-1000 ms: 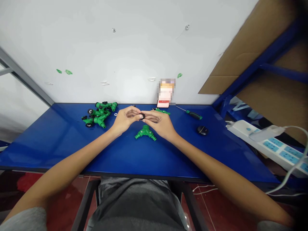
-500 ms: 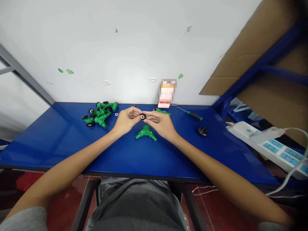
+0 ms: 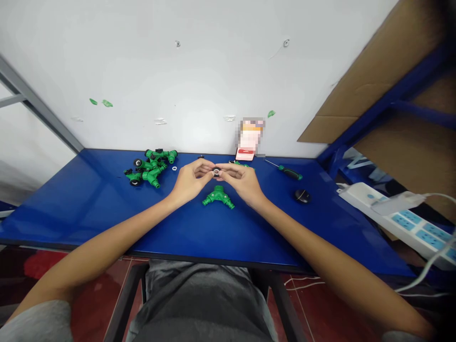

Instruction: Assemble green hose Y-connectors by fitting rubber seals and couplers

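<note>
Between both hands is a small black ring-shaped fitting (image 3: 216, 172) with a pale inner ring. My left hand (image 3: 194, 179) pinches its left side with thumb and fingertips. From the right, my right hand (image 3: 240, 181) holds it the same way, the two thumbs nearly meeting at its front. Just below the hands, a green Y-shaped hose connector (image 3: 218, 196) lies on the blue table (image 3: 213, 232). Another green part (image 3: 242, 164) is mostly hidden behind my right hand. A small white washer (image 3: 174, 168) lies left of my left hand.
Several green hose connectors (image 3: 151, 166) are piled at the back left. On the right lie a screwdriver (image 3: 289, 172) and a black mouse-like object (image 3: 302, 195). A phone (image 3: 248, 142) leans on the wall. A white power strip (image 3: 399, 218) stands at the far right.
The view has shifted slightly. Both hands stay pinched on the black fitting, and the thumbs have closed in over its front.
</note>
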`<action>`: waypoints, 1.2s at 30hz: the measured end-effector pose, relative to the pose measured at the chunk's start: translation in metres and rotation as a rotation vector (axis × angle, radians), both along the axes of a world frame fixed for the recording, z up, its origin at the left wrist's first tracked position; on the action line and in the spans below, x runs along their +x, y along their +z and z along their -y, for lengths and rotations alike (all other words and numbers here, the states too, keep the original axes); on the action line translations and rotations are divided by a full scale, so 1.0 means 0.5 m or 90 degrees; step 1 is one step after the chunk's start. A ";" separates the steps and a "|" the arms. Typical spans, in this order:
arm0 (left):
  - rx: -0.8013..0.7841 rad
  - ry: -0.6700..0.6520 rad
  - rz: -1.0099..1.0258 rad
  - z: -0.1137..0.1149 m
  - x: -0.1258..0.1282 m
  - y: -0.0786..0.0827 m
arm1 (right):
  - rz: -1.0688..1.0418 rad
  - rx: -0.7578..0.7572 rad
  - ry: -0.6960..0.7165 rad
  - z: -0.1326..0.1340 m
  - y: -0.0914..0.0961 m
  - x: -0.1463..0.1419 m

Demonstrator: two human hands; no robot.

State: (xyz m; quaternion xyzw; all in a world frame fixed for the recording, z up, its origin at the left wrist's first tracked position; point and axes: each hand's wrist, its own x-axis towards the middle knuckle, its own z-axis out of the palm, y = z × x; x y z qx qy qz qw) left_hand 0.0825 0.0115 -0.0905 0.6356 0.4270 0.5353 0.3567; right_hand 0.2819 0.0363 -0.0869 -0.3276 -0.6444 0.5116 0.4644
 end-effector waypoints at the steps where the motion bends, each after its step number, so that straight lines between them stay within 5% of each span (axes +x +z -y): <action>1: 0.000 -0.004 0.003 0.001 0.001 0.001 | 0.000 0.001 0.000 -0.001 0.001 0.000; 20: 0.067 0.032 0.010 0.031 0.033 -0.004 | -0.030 0.010 -0.003 0.005 -0.014 -0.015; 30: 0.189 -0.024 -0.146 0.025 0.008 0.000 | -0.027 -0.091 0.124 -0.018 0.005 0.018; 36: 0.262 -0.011 -0.227 0.026 0.004 0.015 | 0.000 -0.075 0.125 -0.012 0.023 0.026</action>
